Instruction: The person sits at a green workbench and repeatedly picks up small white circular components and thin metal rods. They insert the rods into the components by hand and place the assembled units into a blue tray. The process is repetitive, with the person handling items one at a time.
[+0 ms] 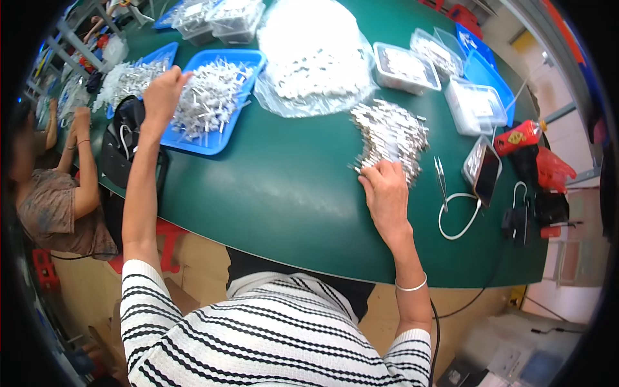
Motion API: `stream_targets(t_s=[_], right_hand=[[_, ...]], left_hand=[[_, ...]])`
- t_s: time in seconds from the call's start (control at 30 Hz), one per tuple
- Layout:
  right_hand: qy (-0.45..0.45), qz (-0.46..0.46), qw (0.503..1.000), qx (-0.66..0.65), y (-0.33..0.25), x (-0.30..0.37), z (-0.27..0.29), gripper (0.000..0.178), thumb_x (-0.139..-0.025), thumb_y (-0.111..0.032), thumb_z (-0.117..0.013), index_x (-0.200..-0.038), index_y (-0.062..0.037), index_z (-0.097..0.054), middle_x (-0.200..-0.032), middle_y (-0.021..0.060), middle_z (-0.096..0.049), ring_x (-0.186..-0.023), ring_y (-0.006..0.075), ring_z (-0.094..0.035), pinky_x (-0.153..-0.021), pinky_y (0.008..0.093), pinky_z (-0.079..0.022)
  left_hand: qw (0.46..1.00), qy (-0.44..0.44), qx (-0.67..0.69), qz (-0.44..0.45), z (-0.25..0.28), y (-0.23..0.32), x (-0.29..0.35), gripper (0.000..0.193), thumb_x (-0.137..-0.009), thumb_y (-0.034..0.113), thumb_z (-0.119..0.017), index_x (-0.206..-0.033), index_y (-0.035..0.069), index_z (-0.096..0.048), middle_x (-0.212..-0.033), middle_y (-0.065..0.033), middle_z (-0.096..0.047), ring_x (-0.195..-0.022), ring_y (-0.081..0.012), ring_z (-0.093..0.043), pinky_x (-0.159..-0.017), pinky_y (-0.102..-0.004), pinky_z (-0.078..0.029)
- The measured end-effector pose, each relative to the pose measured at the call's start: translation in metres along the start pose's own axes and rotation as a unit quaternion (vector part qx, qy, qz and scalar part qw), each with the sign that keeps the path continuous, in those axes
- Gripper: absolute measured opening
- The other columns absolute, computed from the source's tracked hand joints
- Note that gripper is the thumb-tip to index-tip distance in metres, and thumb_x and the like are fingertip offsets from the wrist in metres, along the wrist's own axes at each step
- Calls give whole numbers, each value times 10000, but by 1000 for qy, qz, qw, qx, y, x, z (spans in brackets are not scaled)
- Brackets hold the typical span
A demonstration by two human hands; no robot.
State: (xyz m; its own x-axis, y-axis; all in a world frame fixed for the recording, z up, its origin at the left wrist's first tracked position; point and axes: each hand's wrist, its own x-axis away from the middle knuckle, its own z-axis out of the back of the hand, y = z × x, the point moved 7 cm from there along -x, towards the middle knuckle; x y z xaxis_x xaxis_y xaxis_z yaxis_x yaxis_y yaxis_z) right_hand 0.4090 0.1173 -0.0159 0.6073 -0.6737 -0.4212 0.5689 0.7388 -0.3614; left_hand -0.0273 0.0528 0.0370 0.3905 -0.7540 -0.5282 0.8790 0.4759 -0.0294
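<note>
Right hand (389, 198): fingers (374, 174) bunching, hold unclear | metal-piece pile (390, 132) touching them, long axis running ahead | left hand (162, 98): lying farther, hold unclear

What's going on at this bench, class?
A person's left hand is at the far-left edge of the nearest blue tray of white parts; whether it holds one is unclear. The right hand touches the near edge of a pile of metal parts. Tweezers lie right of the pile. A co-worker sits left.
</note>
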Motion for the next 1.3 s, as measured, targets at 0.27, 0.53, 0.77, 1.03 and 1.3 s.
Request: stream_targets(t_s=[0.27,0.53,0.77,1.03,1.3], right_hand=[[-15,8,1000,12,-13,-6,-3,115,-742,-24,-688,-821,-31,-605,-833,78,-558,-834,271,-518,-742,383,-412],[32,-156,901,-404,-7,-15,17,59,-864,17,-599,-917,-7,-590,-834,35,-584,-767,108,-575,-687,251,-439],[6,-232,732,-641,3,-11,-1,184,-854,28,-623,-1036,13,-613,-867,57,-617,-766,112,-570,-713,235,-455],[56,-212,719,-659,10,-8,-5,160,-898,-17,-602,-1051,28,-609,-880,73,-619,-737,118,-547,-699,242,-447],[77,-202,719,-661,5,-19,-6,128,-919,-35,-584,-1034,17,-606,-932,86,-644,-793,122,-594,-725,261,-488]], left_hand=[[960,173,181,-124,44,103,12,92,-850,145,-635,-852,56,-614,-790,-100,-620,-767,-287,-610,-645,-395,-477],[944,-24,252,-211,-66,218,14,106,-783,19,-518,-856,7,-594,-829,-176,-587,-844,-335,-612,-723,-410,-502],[925,-83,329,-172,-85,213,-1,80,-775,60,-622,-832,4,-621,-837,-179,-615,-860,-347,-616,-742,-422,-494],[918,-58,369,-132,-81,203,-1,63,-781,92,-639,-799,32,-636,-827,-128,-604,-826,-313,-605,-739,-397,-486],[799,-88,594,-25,-55,193,12,115,-814,138,-664,-784,32,-630,-896,-103,-655,-828,-225,-631,-723,-337,-501]])
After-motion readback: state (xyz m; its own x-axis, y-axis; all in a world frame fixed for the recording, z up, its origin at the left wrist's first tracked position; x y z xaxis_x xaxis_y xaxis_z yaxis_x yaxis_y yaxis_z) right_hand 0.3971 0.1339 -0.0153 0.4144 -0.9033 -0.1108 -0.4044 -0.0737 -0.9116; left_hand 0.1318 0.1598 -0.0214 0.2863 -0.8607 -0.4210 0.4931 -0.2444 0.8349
